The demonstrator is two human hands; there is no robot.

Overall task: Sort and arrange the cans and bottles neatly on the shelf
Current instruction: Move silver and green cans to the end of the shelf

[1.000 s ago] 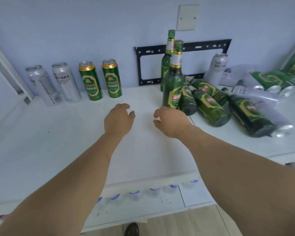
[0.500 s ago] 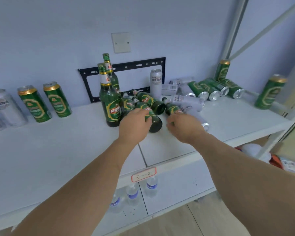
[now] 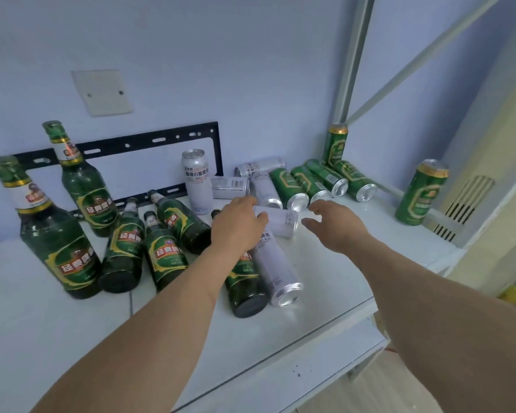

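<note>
Cans and bottles lie mixed in a heap on the shelf (image 3: pixel 325 293); only two bottles at the left (image 3: pixel 57 242), one white can (image 3: pixel 195 180) and two green cans at the right stand upright. I judge I am at the picking step. My left hand (image 3: pixel 239 225) rests on a lying white can (image 3: pixel 280 222), fingers curled over it but not closed around it. My right hand (image 3: pixel 334 225) hovers just beside the same can, fingers spread wide and holding nothing. Next I should close one hand around this can, lift it clear of the white can below it (image 3: pixel 276 272), and stand it with the other white cans.
</note>
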